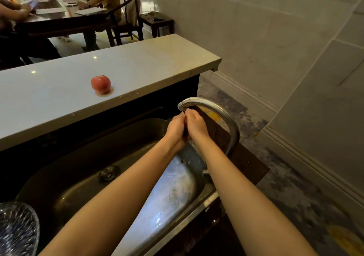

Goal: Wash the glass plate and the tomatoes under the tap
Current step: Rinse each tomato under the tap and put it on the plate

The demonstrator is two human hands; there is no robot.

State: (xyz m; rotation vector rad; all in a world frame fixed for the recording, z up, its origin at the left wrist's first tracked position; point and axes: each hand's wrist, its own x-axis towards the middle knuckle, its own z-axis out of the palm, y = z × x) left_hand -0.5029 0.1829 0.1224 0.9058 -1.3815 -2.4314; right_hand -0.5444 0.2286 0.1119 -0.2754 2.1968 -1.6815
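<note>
My left hand and my right hand are pressed together directly under the mouth of the curved steel tap, above the right end of the sink. Their fingers curl toward each other, and whatever lies between the palms is hidden. One red tomato sits alone on the raised white counter behind the sink, in a small wet patch. A wet glass plate shows at the bottom left corner, beside the sink's left end.
The sink's drain lies left of my forearms, and water glistens on the basin's right wall. A tiled wall rises on the right. Beyond the counter, people sit at a dark table with chairs.
</note>
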